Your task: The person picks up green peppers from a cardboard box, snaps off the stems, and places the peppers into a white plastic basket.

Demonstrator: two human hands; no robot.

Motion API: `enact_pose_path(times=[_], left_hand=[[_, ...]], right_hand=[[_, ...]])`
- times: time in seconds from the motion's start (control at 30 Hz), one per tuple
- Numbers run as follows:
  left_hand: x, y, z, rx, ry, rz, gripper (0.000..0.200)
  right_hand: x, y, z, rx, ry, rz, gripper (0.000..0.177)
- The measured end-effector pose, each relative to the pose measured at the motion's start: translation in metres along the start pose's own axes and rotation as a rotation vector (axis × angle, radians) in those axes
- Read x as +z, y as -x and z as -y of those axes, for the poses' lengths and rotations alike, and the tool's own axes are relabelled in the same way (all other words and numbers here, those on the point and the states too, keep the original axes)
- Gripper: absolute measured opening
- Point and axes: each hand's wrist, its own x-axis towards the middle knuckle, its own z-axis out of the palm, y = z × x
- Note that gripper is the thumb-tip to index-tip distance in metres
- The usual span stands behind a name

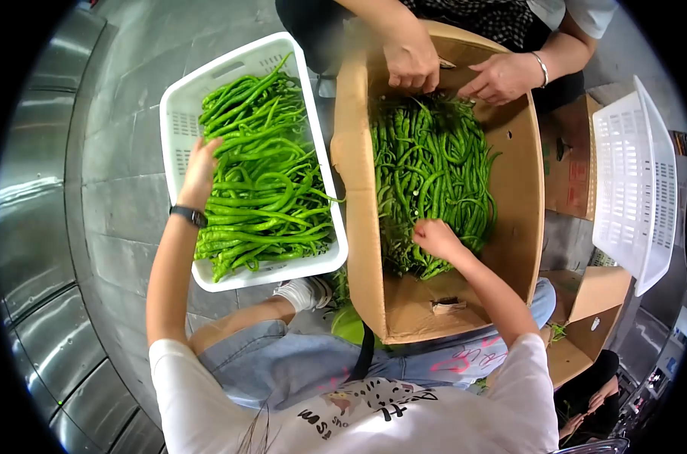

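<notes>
Left hand (199,171): at peppers (261,181) in basket (178,121) | right hand (437,240): in box (519,200), curled | grips unclear

The floor (127,136) is grey tile. Along its left edge run shiny metal panels (33,234), streaked with light.

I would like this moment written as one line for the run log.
left hand: at peppers in white basket | right hand: curled over more peppers in cardboard box | both holds: unclear | co-worker's hands: at box's far end
</notes>
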Motion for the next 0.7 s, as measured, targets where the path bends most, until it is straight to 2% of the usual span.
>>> enact_pose_path(times=[0.07,0.1,0.17,0.2,0.27,0.37,0.43,0.5,0.53,0.6,0.67,0.7], left_hand=[[0.009,0.064,-0.026,-0.007,0.125,0.273,0.07],[0.016,0.101,-0.046,-0.001,0.095,0.345,0.065],[0.018,0.153,-0.064,-0.016,0.083,0.523,0.054],[0.02,0.181,-0.076,-0.036,0.045,0.563,0.053],[0.024,0.224,-0.088,-0.018,0.037,0.688,0.047],[0.024,0.264,-0.087,-0.056,0.038,0.771,0.043],[0.025,0.278,-0.077,-0.036,0.054,0.796,0.037],[0.027,0.28,-0.07,-0.103,0.114,0.786,0.033],[0.027,0.281,-0.067,-0.14,0.146,0.778,0.032],[0.029,0.278,-0.063,-0.125,0.109,0.758,0.029],[0.03,0.277,-0.067,-0.093,0.088,0.765,0.028],[0.03,0.276,-0.068,-0.103,0.098,0.765,0.027]], right_hand=[[0.016,-0.038,-0.005,0.05,-0.088,-0.105,0.024],[0.04,-0.064,-0.022,0.034,-0.013,-0.254,0.026],[0.024,-0.081,0.006,0.281,0.131,-0.171,0.034],[0.035,-0.099,0.003,0.386,0.138,-0.219,0.038],[0.046,-0.112,0.0,0.437,0.081,-0.222,0.043],[0.037,-0.104,0.005,0.422,0.026,-0.152,0.047],[0.022,-0.088,0.004,0.374,0.037,-0.211,0.047],[-0.002,-0.065,-0.001,0.32,0.009,-0.251,0.044],[0.0,-0.061,-0.016,0.21,-0.012,-0.39,0.037],[-0.003,-0.049,-0.041,0.066,-0.154,-0.547,0.035],[-0.004,-0.047,-0.057,0.13,-0.275,-0.602,0.032],[-0.001,-0.048,-0.06,0.228,-0.361,-0.594,0.034]])
